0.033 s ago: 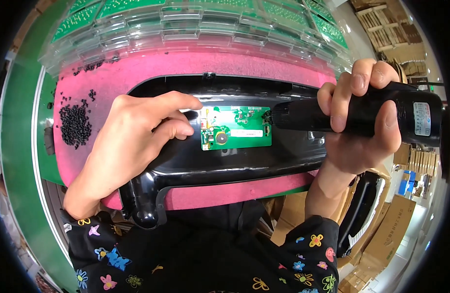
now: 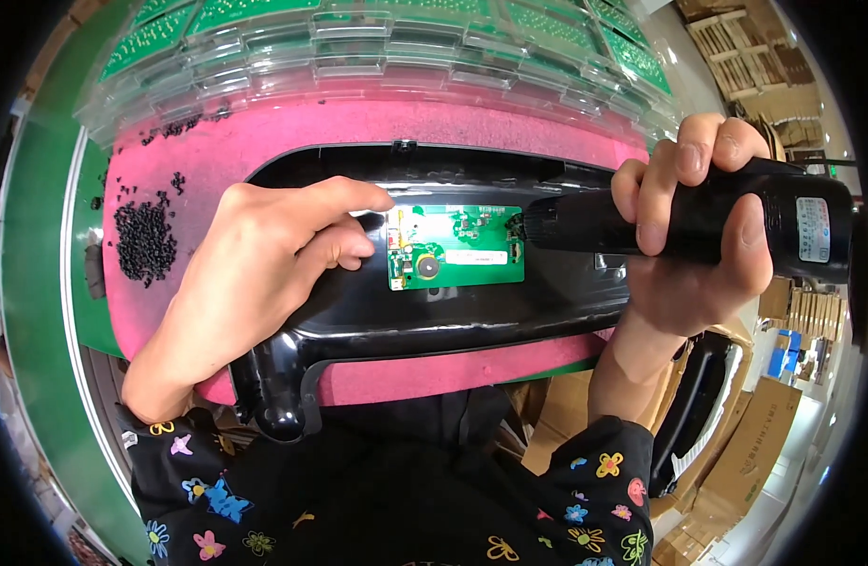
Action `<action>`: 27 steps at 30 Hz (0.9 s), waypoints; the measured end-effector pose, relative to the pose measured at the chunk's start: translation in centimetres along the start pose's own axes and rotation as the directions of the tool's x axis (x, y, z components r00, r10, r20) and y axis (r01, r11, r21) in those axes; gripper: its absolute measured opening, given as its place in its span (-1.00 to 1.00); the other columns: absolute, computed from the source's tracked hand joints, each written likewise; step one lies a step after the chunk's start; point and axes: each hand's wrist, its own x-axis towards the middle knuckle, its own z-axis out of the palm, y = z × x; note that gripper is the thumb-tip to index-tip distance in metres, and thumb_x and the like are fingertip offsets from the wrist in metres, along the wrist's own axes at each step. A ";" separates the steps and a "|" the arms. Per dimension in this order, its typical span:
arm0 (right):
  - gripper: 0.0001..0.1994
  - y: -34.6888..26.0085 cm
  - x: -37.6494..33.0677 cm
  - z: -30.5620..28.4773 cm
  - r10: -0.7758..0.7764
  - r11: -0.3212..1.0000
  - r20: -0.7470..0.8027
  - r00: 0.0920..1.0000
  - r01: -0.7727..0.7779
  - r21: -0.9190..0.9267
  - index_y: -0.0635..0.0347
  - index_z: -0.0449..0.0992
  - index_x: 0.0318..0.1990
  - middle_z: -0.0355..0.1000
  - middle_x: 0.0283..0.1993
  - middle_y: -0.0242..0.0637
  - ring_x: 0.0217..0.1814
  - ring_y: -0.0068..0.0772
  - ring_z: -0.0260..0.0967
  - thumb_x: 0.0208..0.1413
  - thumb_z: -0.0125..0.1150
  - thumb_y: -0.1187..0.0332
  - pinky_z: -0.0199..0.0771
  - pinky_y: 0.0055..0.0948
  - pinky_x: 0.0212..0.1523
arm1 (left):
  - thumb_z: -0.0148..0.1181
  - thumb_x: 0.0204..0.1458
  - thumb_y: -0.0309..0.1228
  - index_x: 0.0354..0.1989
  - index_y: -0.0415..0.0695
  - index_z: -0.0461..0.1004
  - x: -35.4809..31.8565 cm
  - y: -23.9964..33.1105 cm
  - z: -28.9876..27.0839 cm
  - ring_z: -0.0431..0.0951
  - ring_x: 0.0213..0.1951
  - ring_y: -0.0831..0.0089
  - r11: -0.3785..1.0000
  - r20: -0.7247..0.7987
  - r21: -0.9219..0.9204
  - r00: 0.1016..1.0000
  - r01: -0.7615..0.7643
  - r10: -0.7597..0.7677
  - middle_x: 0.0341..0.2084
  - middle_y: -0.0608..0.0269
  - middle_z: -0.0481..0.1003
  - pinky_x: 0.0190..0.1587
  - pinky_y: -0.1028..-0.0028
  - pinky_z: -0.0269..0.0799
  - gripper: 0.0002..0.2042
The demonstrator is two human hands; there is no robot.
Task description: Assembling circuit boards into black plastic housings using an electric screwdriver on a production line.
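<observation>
A green circuit board (image 2: 464,274) lies inside a long black plastic housing (image 2: 405,325). My right hand (image 2: 702,222) is wrapped around a black electric screwdriver (image 2: 585,222), held almost level. The screwdriver's nose is at the board's right edge; the bit itself is hard to make out. At the other end of the board is my left hand (image 2: 273,245), its index fingertip by the upper left corner. The thumb and index finger are apart, with nothing visible between them, and the other fingers are curled and partly hidden.
The housing rests on a pink mat (image 2: 434,382). Small black screws (image 2: 144,241) lie in a pile at its left. Clear plastic trays (image 2: 396,52) with more green boards stand at the back. A cardboard box (image 2: 684,396) holding another black part is at the lower right.
</observation>
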 end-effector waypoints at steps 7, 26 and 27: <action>-0.62 0.3 0.4 0.1 0.024 0.997 0.074 0.997 -0.029 0.072 0.22 0.32 -0.06 0.28 -0.18 -0.25 -0.62 -0.59 0.17 0.14 0.13 0.12 0.15 -0.50 -0.48 | 0.17 -0.12 -0.75 -0.14 -0.26 0.57 0.3 -0.4 0.5 0.51 -0.48 0.34 0.945 0.048 0.115 0.952 -0.307 0.303 -0.49 0.15 0.50 -0.39 0.40 0.46 -0.68; -0.70 1.1 0.1 1.3 0.047 0.992 0.063 0.997 -0.054 0.115 0.18 0.33 -0.14 0.26 -0.49 -0.46 -0.60 -0.62 0.13 0.10 0.14 0.18 0.18 -0.47 -0.44 | 0.17 -0.21 -0.69 -0.14 -0.14 0.61 0.0 -0.5 0.5 0.50 -0.46 0.22 0.844 0.209 0.438 0.949 -0.308 0.238 -0.55 0.17 0.44 -0.41 0.30 0.46 -0.62; -0.71 0.6 -0.1 1.3 0.022 0.977 0.046 0.999 -0.032 0.210 0.16 0.32 -0.15 0.26 -0.49 -0.49 -0.60 -0.63 0.13 0.09 0.17 0.20 0.18 -0.47 -0.44 | 0.17 -0.21 -0.69 -0.14 -0.14 0.61 0.2 -0.6 0.8 0.50 -0.46 0.22 0.843 0.199 0.446 0.951 -0.302 0.236 -0.55 0.17 0.44 -0.41 0.30 0.46 -0.62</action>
